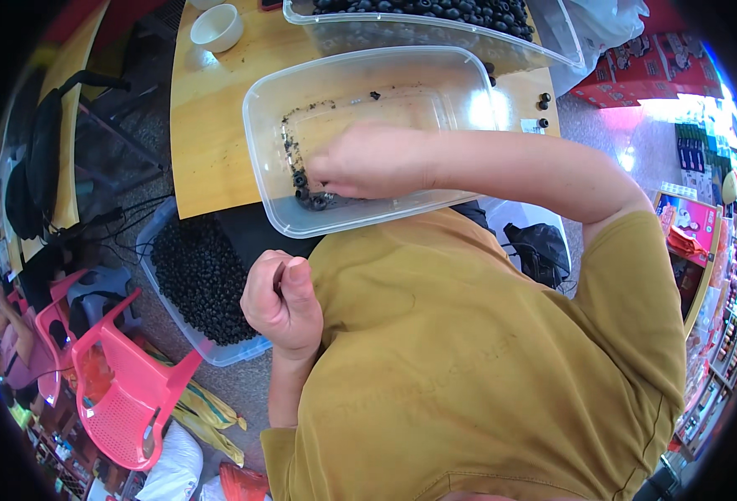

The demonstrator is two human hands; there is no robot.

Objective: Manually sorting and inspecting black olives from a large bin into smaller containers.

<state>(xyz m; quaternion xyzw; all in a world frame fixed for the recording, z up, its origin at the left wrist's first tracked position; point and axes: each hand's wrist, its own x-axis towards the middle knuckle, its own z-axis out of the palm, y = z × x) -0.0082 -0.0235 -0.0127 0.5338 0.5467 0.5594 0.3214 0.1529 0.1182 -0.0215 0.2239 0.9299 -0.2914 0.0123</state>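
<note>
My right hand [368,160] reaches into a clear plastic bin [368,60] on the table. Motion blurs its fingers, which point down toward the bin's near left corner. A few small round black pieces [303,192] and dark crumbs lie in that corner, close to the fingertips. My left hand [281,302] is raised in front of my body, left of my shirt, its fingers curled in and the thumb folded against them. Whatever it may hold is hidden. Below and left of it, a tub [233,354] on the floor holds many similar black pieces [197,280].
Another clear bin [435,42] with a heap of black pieces stands at the table's far side. A white bowl [217,29] sits on the wooden table [210,125]. Several loose black pieces [544,102] lie at its right edge. A pink chair [122,401] stands at lower left.
</note>
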